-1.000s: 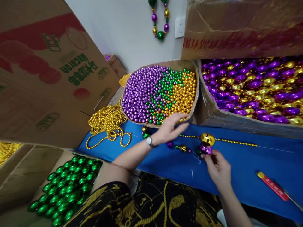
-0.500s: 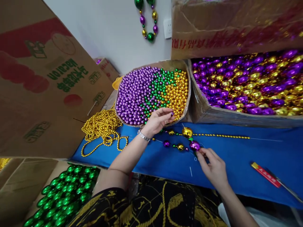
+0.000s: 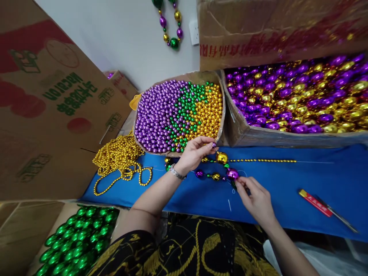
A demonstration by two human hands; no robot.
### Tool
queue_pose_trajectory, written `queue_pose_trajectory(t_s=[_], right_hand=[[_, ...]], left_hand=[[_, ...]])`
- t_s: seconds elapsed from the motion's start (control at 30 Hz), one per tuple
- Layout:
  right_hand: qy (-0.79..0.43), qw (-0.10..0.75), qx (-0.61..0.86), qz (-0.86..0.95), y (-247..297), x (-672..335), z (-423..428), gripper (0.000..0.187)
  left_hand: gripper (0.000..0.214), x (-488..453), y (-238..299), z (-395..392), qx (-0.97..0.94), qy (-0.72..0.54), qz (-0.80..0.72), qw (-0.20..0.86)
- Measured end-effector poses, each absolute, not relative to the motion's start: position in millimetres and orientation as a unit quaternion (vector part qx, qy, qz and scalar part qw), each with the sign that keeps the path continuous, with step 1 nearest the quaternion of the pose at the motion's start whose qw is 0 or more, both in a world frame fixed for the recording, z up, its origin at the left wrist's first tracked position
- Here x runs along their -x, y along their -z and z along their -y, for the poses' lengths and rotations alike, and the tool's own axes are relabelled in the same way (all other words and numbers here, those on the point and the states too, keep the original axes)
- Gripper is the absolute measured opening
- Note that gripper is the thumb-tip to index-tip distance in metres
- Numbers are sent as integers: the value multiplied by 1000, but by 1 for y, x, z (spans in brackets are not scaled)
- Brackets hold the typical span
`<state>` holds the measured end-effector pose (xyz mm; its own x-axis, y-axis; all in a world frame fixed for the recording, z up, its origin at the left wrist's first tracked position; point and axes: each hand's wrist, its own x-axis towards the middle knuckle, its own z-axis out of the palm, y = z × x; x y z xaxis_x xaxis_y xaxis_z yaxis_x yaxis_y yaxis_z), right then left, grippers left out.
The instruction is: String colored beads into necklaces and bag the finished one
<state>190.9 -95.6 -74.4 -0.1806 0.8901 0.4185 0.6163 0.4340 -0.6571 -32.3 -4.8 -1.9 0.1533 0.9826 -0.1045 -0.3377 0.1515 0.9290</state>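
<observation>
Over blue cloth [image 3: 287,178], left hand [image 3: 193,155] pinched round small purple bead [image 3: 214,145], right hand [image 3: 256,197] round large purple bead [image 3: 232,174]

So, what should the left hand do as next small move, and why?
Perhaps thread the small purple bead on beside the large gold bead: the left hand pinches it close by, while the right hand holds the large purple bead.

I work in dim, cool light, apparently from overhead, that leaves small glints on the purple bead [image 3: 232,174] at my right grip [image 3: 257,199]. Shadow pools beneath the near edge of the tabletop [image 3: 267,214]. Wide-angle stretch pulls the printed carton [image 3: 61,153] at my left, its small lettering soft.
</observation>
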Motion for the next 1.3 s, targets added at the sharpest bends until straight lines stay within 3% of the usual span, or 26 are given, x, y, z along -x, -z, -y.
queue_pose_trajectory(t_s=[0.33, 0.57, 0.77, 0.87, 1.0, 1.17, 1.3], right_hand=[[-198, 402, 585, 676, 83, -202, 98, 20], [-119, 395, 608, 679, 82, -223, 110, 14], [-358, 471, 604, 535, 112, -231, 109, 27], [-415, 480, 582, 508, 127, -237, 106, 31], [-306, 433, 632, 565, 114, -254, 108, 29], [-177, 497, 603, 599, 53, -260, 102, 31], [-114, 461, 577, 664, 34, -252, 90, 21]], left_hand=[[21, 17, -3, 5, -513, -490, -393, 585], [24, -11, -12, 1, -576, -405, -370, 606], [15, -37, -4, 7, -590, -401, -345, 610], [10, -52, 3, 12, -642, -397, -326, 570], [8, -69, -3, 13, -726, -423, -258, 477], [11, -92, -30, 10, -772, -430, -185, 429], [13, -107, -45, 6, -777, -460, -174, 393]])
